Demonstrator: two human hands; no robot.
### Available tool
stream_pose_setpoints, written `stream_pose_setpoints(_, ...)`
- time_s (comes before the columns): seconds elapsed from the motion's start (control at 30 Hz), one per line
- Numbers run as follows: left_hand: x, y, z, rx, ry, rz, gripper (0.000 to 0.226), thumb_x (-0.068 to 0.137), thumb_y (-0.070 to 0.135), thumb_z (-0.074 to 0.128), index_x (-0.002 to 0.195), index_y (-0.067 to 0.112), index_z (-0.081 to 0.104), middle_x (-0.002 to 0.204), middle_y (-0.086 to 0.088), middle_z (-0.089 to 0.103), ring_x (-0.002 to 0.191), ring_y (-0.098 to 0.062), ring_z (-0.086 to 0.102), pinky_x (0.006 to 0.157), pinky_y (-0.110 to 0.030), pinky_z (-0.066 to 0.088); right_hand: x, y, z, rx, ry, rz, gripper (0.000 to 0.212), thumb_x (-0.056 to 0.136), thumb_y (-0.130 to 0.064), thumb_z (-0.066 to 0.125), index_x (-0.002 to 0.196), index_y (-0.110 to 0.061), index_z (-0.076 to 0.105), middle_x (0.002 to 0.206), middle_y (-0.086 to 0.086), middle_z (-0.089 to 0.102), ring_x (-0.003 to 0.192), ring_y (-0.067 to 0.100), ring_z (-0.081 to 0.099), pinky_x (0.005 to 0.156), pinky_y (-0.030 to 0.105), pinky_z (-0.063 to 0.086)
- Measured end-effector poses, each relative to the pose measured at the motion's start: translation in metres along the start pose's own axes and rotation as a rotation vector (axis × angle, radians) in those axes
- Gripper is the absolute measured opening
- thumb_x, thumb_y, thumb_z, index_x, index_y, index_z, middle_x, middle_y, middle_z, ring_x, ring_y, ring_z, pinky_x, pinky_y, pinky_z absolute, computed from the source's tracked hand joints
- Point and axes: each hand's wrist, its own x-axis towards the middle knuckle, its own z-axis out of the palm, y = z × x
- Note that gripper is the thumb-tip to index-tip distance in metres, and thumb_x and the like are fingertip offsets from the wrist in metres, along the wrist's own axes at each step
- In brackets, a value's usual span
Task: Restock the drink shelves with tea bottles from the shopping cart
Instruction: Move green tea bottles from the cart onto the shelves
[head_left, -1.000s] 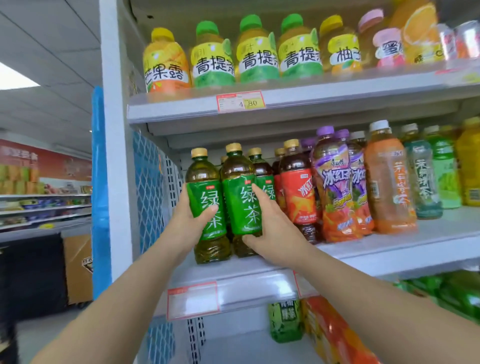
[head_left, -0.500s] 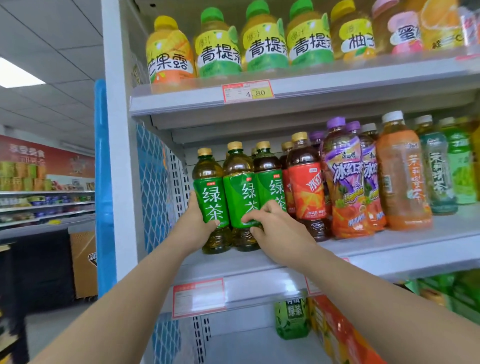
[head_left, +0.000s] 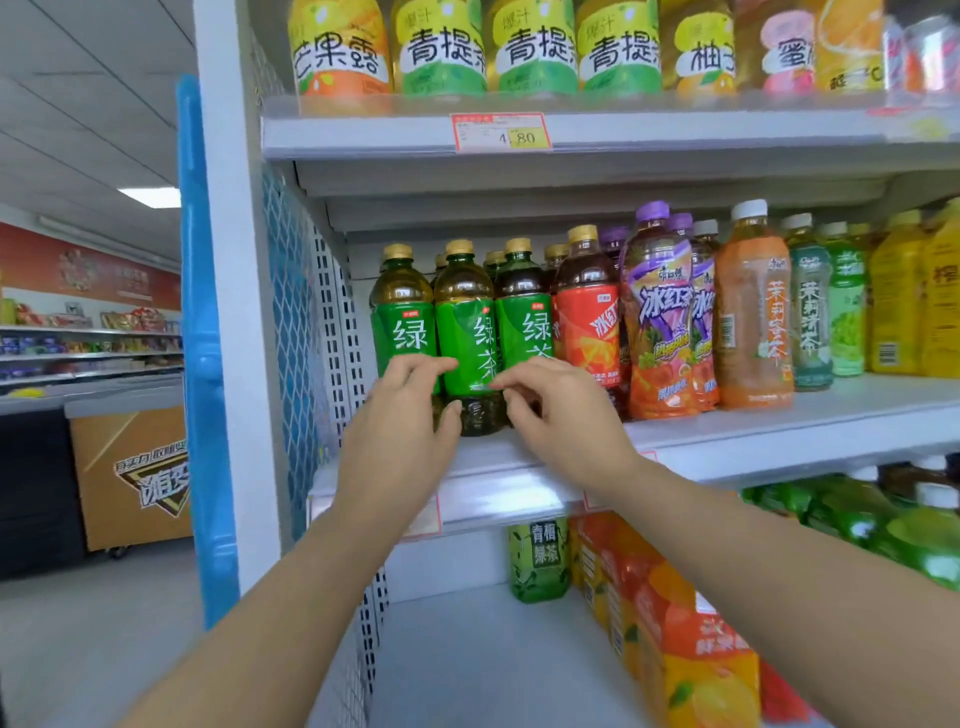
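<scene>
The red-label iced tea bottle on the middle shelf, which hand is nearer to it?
Right. The right hand sits just below and left of the red-label iced tea bottle; the left hand is farther left, by the green tea bottles.

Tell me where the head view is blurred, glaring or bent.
Head view: wide-angle bend bows the shelf post; the top shelf strip smears toward the right edge; the right hand is softly motion-blurred; the ceiling light blows out white; the green tea labels stay readable.

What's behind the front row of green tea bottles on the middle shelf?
Gold caps of more bottles show in the gaps behind the front green tea bottles, so there is a second row. Their bodies and anything deeper are hidden.
</scene>
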Motion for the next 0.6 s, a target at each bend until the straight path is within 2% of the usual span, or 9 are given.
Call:
stream_pose_setpoints(0.07,-0.026,0.017,0.010,-0.104,0.043,0.108,0.030,0.090,0.027,0.049,0.119,0.026,0.058,0.117,0.009,0.054,0.102,-0.015,0.056,0.082,-0.035,0.049,-0.023,0.000,-0.021,-0.047,0.005,-0.085,0.022,0.085,-0.016,0.050,0.095,-0.014,0.070,0.085,-0.002,0.065,0.084,0.017,0.056,0.073,0.034,0.047)
stream_pose_setpoints(0.13,-0.055,0.035,0.026,-0.221,0.041,0.166,0.030,0.087,0.031,0.044,0.110,0.027,0.062,0.109,0.011,0.059,0.099,-0.013,0.057,0.081,-0.032,0.048,-0.055,0.003,-0.048,-0.099,-0.074,-0.130,0.021,0.084,-0.015,0.051,0.094,-0.013,0.069,0.084,-0.002,0.063,0.082,0.014,0.052,0.072,0.028,0.043)
stream_pose_setpoints(0.27,-0.113,0.075,0.075,-0.353,-0.101,0.254,0.025,0.087,0.030,0.042,0.099,0.028,0.064,0.096,0.016,0.063,0.089,-0.010,0.058,0.088,-0.030,0.041,-0.146,0.018,-0.104,-0.229,-0.405,-0.091,0.013,0.084,-0.010,0.060,0.091,-0.015,0.069,0.080,-0.004,0.061,0.076,0.013,0.052,0.072,0.022,0.042)
stream_pose_setpoints(0.37,-0.159,0.111,0.108,-0.536,-0.259,0.262,0.026,0.088,0.033,0.040,0.099,0.029,0.064,0.096,0.018,0.061,0.084,-0.009,0.059,0.069,-0.029,0.049,-0.215,0.027,-0.152,-0.327,-0.695,0.133,0.013,0.087,-0.017,0.059,0.095,-0.019,0.068,0.085,-0.003,0.063,0.080,0.017,0.056,0.069,0.033,0.050)
stream_pose_setpoints(0.43,-0.191,0.133,0.129,-0.580,-0.374,0.290,0.023,0.087,0.034,0.043,0.097,0.029,0.063,0.096,0.017,0.060,0.080,-0.010,0.059,0.061,-0.028,0.049,-0.254,0.027,-0.186,-0.385,-0.820,0.317,0.016,0.089,-0.023,0.056,0.100,-0.021,0.068,0.093,-0.003,0.067,0.087,0.016,0.058,0.072,0.034,0.050)
stream_pose_setpoints(0.5,-0.220,0.150,0.151,-0.559,-0.517,0.339,0.016,0.087,0.032,0.053,0.100,0.028,0.063,0.099,0.015,0.059,0.082,-0.014,0.061,0.064,-0.030,0.050,-0.285,0.023,-0.215,-0.430,-0.899,0.488,0.021,0.089,-0.027,0.055,0.104,-0.022,0.068,0.101,-0.004,0.068,0.094,0.016,0.059,0.080,0.035,0.049)
stream_pose_setpoints(0.6,-0.253,0.158,0.180,-0.423,-0.809,0.349,0.030,0.090,0.035,0.056,0.120,0.030,0.060,0.124,0.012,0.052,0.108,-0.018,0.056,0.085,-0.035,0.048,-0.326,0.021,-0.251,-0.527,-1.032,0.706,0.030,0.090,-0.030,0.058,0.119,-0.024,0.061,0.116,-0.002,0.062,0.107,0.016,0.055,0.095,0.030,0.041)
